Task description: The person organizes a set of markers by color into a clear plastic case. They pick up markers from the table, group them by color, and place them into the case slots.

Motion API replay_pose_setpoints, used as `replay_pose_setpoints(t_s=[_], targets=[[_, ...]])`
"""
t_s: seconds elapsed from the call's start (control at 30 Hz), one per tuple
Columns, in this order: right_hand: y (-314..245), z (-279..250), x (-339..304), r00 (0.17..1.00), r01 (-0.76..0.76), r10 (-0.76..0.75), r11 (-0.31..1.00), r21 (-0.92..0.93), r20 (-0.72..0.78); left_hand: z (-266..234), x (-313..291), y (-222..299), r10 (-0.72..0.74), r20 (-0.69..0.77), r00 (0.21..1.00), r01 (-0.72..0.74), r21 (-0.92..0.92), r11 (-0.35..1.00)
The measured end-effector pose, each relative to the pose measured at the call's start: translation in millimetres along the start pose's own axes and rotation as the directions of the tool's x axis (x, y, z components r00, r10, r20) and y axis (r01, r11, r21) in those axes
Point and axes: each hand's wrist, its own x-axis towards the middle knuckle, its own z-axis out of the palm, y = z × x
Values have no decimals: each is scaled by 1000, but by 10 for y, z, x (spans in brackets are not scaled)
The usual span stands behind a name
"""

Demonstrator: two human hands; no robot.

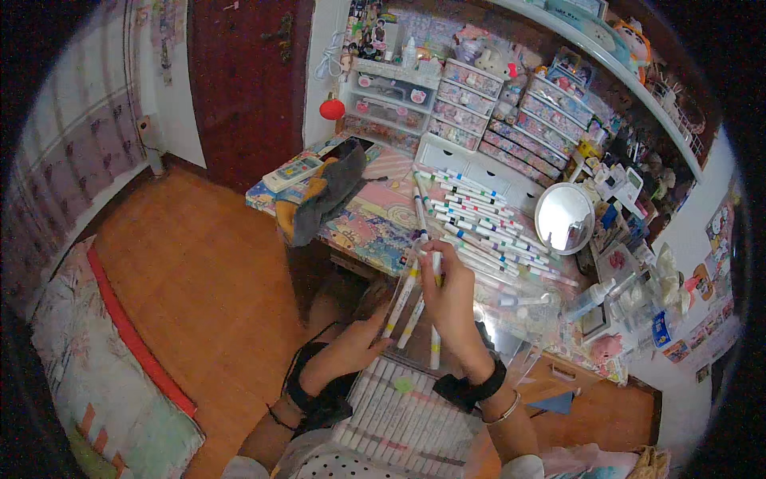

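My right hand [451, 291] pinches a white marker pen [436, 267] over a clear plastic case [427, 361]. Inside the case lie a few white markers with yellow bands, such as the marker [401, 299] along its left side. My left hand [347, 351] holds the case by its lower left edge; some of its fingers are hidden. On my lap, below the case, rests a set of white markers [391, 411] packed in rows, with a green round sticker on top. Many loose white markers [479, 215] with coloured ends are spread over the desk in front of me.
A round mirror [564, 218] stands right of the loose markers. Small drawer units [463, 100] line the back of the desk. A dark grey cloth [327, 199] and a remote control [293, 173] lie at its left end. A bed [120, 391] is at the lower left.
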Motion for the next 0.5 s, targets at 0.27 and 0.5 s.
replay_pose_setpoints(t_s=[0.27, 0.5], targets=[[-93, -19, -7, 995, 84, -75, 985, 152, -64, 4, 4, 33, 44, -39, 998, -43, 27, 999], [32, -70, 74, 989, 82, -49, 968, 237, -143, 24, 16, 55, -42, 21, 999, 43, -67, 997]])
